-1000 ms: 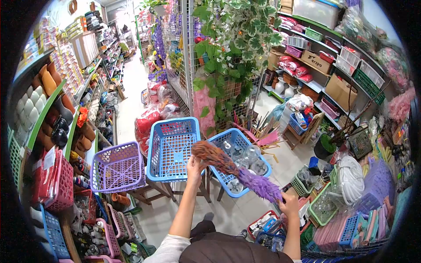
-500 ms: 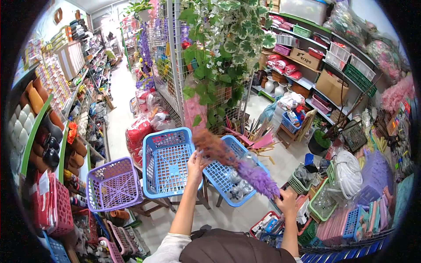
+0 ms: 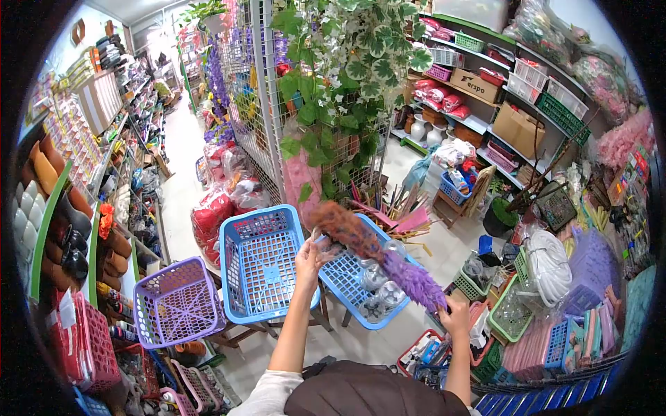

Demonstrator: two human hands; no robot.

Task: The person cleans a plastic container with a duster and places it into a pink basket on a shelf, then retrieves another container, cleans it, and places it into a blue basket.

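A long fluffy duster [image 3: 371, 251], brown at its far end and purple nearer me, stretches across the middle of the view. My right hand [image 3: 455, 316] is closed around its purple end, at the lower right. My left hand [image 3: 307, 265] is raised beside the brown end, with fingertips pinched close to the fluff; what sits between them is too small to make out. Under the duster is a blue basket [image 3: 338, 290] holding clear plastic-wrapped items [image 3: 383, 302]. Left of my left hand stands another blue basket [image 3: 229, 298], with its lattice bottom showing.
A purple basket [image 3: 143, 315] stands farther left. Hanging green vines [image 3: 333, 97] cover a wire mesh rack [image 3: 267, 132] ahead. Goods-filled shelves [image 3: 479, 123] line the right side. Baskets, coiled white tubing [image 3: 548, 267] and bundled goods crowd the near right.
The view has shifted slightly, so the baskets and shelves sit a little differently. The duster's brown end has turned and looks sharper. Both hands stay in nearly the same places.
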